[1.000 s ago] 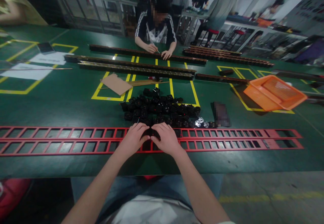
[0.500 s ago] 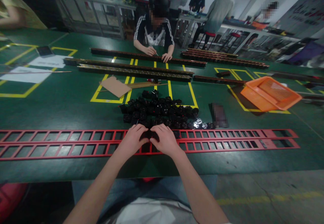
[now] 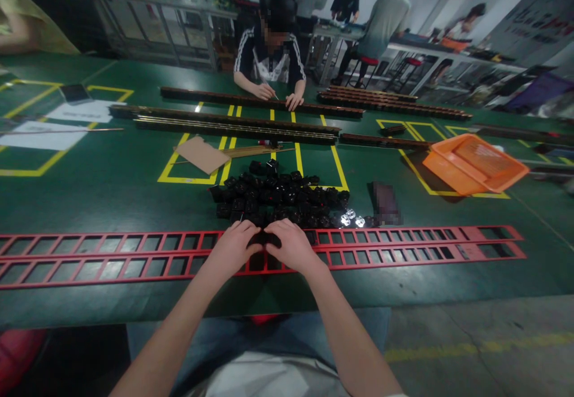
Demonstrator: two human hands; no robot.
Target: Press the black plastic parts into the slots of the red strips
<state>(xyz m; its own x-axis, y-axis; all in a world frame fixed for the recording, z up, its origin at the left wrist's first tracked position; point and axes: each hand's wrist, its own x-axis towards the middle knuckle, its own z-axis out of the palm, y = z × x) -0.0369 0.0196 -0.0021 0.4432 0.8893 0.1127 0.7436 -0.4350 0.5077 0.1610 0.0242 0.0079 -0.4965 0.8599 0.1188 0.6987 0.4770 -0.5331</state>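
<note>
Two red ladder-like frames with rows of rectangular openings lie side by side along the near part of the table. My left hand and my right hand meet over their middle, thumbs and fingers curled in. Between them is a small black block-like part, mostly covered by the fingers. Both hands are closed on it at the frame; how deep it sits in an opening is hidden. Just beyond my fingertips lies a heap of small black blocks, with several clear, shiny pieces at its right end.
A dark flat case lies right of the heap, and an orange basket sits tilted farther right. Cardboard and long dark rails lie beyond. Across the table, a person works on a rail with a thin tool.
The whole view has shifted and turned slightly. My hands keep nearly the same grip and place over the red frames.
</note>
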